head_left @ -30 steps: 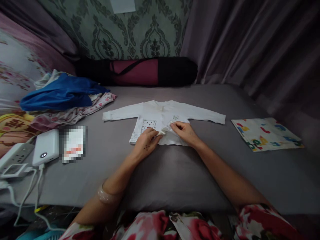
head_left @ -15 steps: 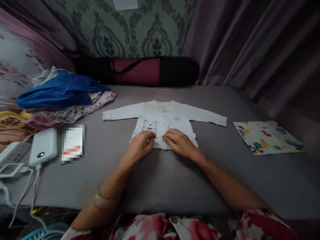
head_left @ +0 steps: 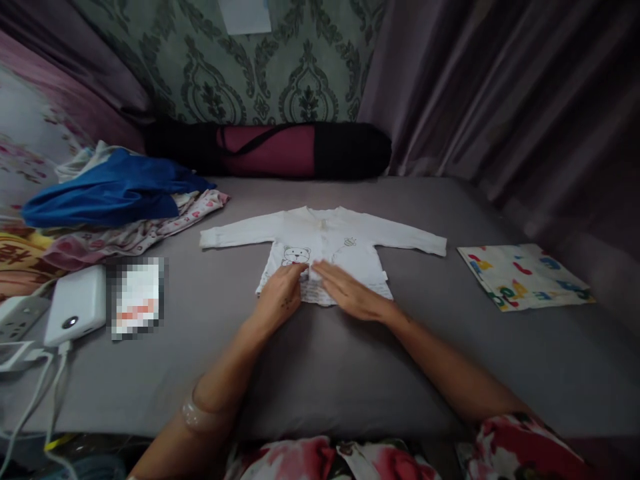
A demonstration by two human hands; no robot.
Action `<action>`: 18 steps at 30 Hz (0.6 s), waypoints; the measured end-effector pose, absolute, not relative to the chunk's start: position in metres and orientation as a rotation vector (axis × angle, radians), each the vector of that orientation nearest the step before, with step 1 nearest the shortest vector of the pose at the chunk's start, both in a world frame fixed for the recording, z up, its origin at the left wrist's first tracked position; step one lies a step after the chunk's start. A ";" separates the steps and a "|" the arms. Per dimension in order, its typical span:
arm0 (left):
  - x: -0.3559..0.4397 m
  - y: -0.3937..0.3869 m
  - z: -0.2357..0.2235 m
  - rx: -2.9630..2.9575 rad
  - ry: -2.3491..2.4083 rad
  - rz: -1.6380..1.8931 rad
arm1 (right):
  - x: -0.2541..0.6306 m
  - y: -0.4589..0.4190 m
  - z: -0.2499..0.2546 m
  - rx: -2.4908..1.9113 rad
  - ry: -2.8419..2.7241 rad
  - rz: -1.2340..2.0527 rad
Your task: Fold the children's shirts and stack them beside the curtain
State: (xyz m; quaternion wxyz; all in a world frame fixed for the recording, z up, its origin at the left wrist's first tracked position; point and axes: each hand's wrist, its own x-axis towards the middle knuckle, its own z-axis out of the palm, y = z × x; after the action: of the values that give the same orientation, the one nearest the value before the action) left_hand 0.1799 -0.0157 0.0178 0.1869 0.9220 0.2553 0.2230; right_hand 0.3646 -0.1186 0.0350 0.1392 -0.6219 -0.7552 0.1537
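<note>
A small white long-sleeved baby shirt lies spread flat on the grey sheet, sleeves stretched out to both sides. It has a bear print on its left half and a bee print on the right. My left hand rests on the lower front just beneath the bear, its fingers extended toward the centre. Across the middle line from it, my right hand lies flat with straight fingers over the lower front. The fingertips of both hands nearly meet, and they cover part of the hem and front opening.
A folded cloth with colourful letters lies to the right. At left are piled clothes with a blue garment, a white power bank, a power strip, cables and a blurred packet. A long black-and-maroon bag lies along the wall.
My fingers have straightened from a bent, pinching pose at the lower front to lying flatter, with the fingertips closer together. The view has tilted slightly; the shirt stays spread.
</note>
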 end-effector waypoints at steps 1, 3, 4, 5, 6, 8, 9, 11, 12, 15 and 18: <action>0.182 -0.018 0.020 2.611 0.666 0.620 | 0.371 -0.117 0.035 -1.879 -2.107 0.359; 0.186 -0.025 0.024 2.660 0.579 0.539 | 0.383 -0.114 0.032 -2.066 -1.969 0.174; 0.188 -0.029 0.026 2.685 0.562 0.472 | 0.387 -0.113 0.028 -2.141 -1.938 0.123; 0.189 -0.032 0.027 2.707 0.562 0.401 | 0.389 -0.113 0.024 -2.196 -1.935 0.108; 0.189 -0.035 0.028 2.724 0.573 0.338 | 0.391 -0.114 0.020 -2.232 -1.949 0.113; 0.190 -0.038 0.029 2.742 0.599 0.263 | 0.392 -0.115 0.013 -2.264 -1.990 0.133; 0.190 -0.039 0.029 2.745 0.602 0.250 | 0.392 -0.115 0.012 -2.273 -2.002 0.138; 0.190 -0.039 0.029 2.740 0.601 0.258 | 0.393 -0.113 0.013 -2.279 -2.022 0.152; 0.190 -0.039 0.029 2.733 0.607 0.269 | 0.394 -0.110 0.015 -2.275 -2.032 0.159; 0.191 -0.040 0.027 2.726 0.662 0.293 | 0.397 -0.092 0.022 -2.263 -2.005 0.132; 0.191 -0.040 0.019 2.736 0.712 0.252 | 0.399 -0.067 0.019 -2.308 -1.925 0.179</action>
State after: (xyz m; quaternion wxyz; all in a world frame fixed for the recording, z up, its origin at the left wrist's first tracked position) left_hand 0.1913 -0.0403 0.0195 0.1513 0.9529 0.2479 0.0877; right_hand 0.3990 -0.0673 0.0191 0.0655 -0.7650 -0.6380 0.0592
